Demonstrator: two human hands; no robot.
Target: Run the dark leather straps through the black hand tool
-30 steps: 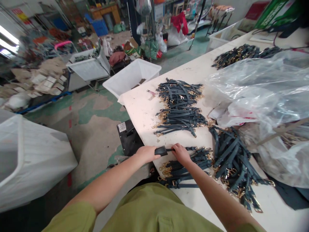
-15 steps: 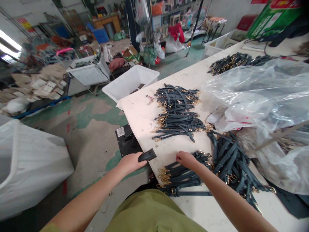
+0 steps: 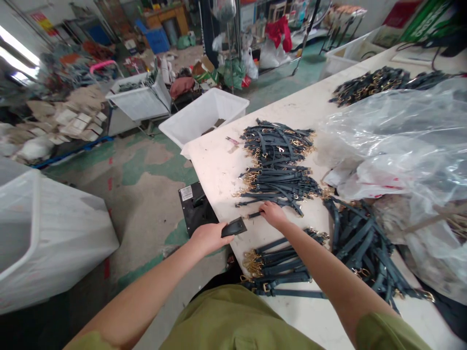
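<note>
My left hand (image 3: 209,238) is closed around a black, flat, oblong object (image 3: 234,227) at the table's left edge; its kind is not clear. My right hand (image 3: 273,214) is further right over the white table (image 3: 215,170), its fingers closed on a dark strap (image 3: 252,215). The strap's end pokes out left of the fingers; the rest is hidden by the hand. Just beyond lies a pile of dark straps with gold-coloured clasps (image 3: 280,182). Nearer my body lies a row of similar straps (image 3: 280,267), partly covered by my right forearm.
A heap of straps (image 3: 361,238) lies to the right beside clear plastic sheeting (image 3: 408,141). More straps (image 3: 372,85) lie at the far end. A black panel (image 3: 197,209) sits below the table's left edge. White bins (image 3: 219,104) stand on the floor beyond and left.
My right hand has moved away from the near row toward the far pile, and a strap end now shows at its fingers. My left hand has shifted slightly right and up with the black object.
</note>
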